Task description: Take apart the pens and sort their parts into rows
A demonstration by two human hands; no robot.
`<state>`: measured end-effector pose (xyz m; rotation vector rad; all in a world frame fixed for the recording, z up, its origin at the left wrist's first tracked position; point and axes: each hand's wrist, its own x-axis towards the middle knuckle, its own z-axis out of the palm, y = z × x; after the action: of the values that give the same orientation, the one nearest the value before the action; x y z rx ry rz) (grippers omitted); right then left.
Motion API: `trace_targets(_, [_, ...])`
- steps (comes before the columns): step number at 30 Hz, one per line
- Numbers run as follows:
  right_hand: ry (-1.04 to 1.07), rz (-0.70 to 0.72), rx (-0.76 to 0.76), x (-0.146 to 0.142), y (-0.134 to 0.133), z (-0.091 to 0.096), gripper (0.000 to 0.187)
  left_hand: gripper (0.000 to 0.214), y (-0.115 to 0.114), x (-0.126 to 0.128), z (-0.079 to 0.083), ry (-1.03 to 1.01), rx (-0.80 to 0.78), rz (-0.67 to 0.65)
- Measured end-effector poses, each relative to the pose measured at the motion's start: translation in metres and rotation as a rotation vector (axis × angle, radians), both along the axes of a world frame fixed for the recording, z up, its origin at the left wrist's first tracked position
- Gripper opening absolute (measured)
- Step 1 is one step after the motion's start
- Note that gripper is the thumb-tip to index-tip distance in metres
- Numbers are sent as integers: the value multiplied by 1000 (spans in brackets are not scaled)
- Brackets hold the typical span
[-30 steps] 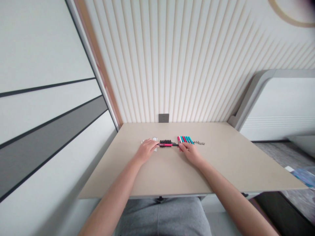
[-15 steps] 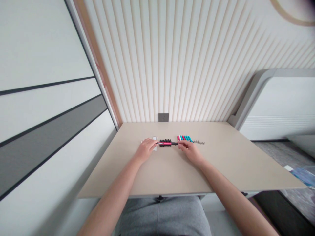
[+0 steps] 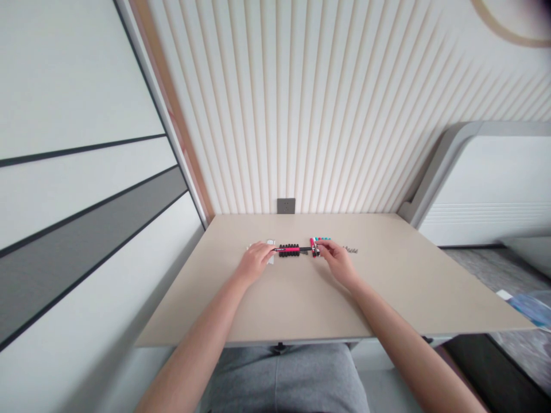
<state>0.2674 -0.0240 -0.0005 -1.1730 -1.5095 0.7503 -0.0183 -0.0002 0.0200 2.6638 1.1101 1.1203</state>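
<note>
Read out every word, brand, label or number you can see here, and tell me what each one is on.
No readable text anywhere.
Pink-red pen by the left hand: a pale mark near its left end, too small to tell whether it's lettering.
Wall socket: no lettering can be made out.

The right hand (image 3: 339,264) has shifted right — off the red pen (image 3: 288,249) — and covers more coloured pens (image 3: 319,238).
</note>
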Motion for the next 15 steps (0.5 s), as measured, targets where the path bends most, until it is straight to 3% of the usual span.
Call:
trace_targets(7, [-67, -238, 26, 26, 9, 5, 46, 28, -1, -1, 1, 5, -26, 24])
trace_targets(11, [-139, -350, 96, 69, 20, 3, 48, 28, -2, 0, 2, -2, -25, 11])
trace_targets(15, [-404, -402, 45, 120, 22, -7, 38, 28, -1, 0, 2, -9, -7, -1])
